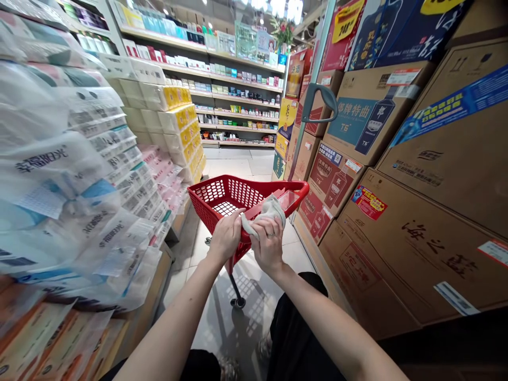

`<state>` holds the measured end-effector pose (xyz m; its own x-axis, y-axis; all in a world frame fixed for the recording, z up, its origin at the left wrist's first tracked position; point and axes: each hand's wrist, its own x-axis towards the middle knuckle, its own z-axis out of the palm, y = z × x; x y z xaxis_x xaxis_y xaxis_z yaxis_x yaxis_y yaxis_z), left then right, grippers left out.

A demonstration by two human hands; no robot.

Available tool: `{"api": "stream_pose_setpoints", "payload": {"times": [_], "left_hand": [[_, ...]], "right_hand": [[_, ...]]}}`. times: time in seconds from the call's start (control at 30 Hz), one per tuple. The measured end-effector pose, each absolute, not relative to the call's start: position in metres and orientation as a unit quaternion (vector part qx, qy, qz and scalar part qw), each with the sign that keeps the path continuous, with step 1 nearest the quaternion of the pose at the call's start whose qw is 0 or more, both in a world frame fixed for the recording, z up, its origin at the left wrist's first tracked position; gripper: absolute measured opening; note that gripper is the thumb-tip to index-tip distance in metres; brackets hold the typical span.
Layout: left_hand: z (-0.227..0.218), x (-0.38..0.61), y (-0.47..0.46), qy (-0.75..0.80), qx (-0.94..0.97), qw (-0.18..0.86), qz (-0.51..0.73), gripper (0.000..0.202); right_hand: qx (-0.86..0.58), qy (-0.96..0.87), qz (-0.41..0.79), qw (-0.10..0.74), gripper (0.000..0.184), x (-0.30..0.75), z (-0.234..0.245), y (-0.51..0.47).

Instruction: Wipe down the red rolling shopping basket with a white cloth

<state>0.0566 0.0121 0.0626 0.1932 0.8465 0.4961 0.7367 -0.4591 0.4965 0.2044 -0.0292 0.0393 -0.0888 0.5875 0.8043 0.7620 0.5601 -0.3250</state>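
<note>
A red plastic shopping cart [206, 193] with lattice walls stands in the aisle in front of me, its basket bare inside where I can see. My left hand [227, 235] grips the cart's near rim, fingers curled over it. Just to the right, my right hand [269, 241] is closed on a pale cloth [272, 209], which it presses against the red rim. Part of the cloth bunches up above my knuckles. A ring shows on one right-hand finger. Below the basket, a dark leg ends in a caster wheel [238, 303].
Wrapped tissue packs [71, 201] pile up close on the left. Stacked cardboard cartons [413, 238] wall the right side. A grey handle [319, 103] on a glass edge juts out ahead. Shelves of small goods [242, 90] line the back; tiled floor [234, 159] lies between.
</note>
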Motion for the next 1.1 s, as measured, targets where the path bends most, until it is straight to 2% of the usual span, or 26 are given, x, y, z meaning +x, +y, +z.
{"api": "stream_pose_setpoints", "payload": {"times": [0.13, 0.37, 0.57, 0.67, 0.87, 1.1], "left_hand": [[0.063, 0.058, 0.011, 0.52, 0.768, 0.075, 0.366, 0.05], [0.06, 0.069, 0.007, 0.498, 0.78, 0.083, 0.37, 0.043], [0.06, 0.083, 0.006, 0.459, 0.802, 0.113, 0.365, 0.032], [0.064, 0.09, 0.004, 0.446, 0.824, 0.109, 0.333, 0.034], [0.071, 0.096, 0.003, 0.452, 0.831, 0.116, 0.304, 0.037], [0.075, 0.084, 0.005, 0.518, 0.807, 0.138, 0.247, 0.031]], "right_hand": [[-0.412, -0.787, -0.083, 0.452, 0.024, 0.222, 0.043, -0.016], [-0.361, -0.848, -0.04, 0.386, 0.036, 0.278, 0.063, 0.014], [-0.389, -0.827, -0.012, 0.406, 0.04, 0.312, 0.066, 0.024], [-0.438, -0.795, -0.012, 0.418, 0.043, 0.326, 0.07, 0.039], [-0.477, -0.812, -0.013, 0.336, 0.041, 0.328, 0.078, 0.052], [-0.389, -0.872, 0.005, 0.297, 0.036, 0.325, 0.085, 0.031]]}}
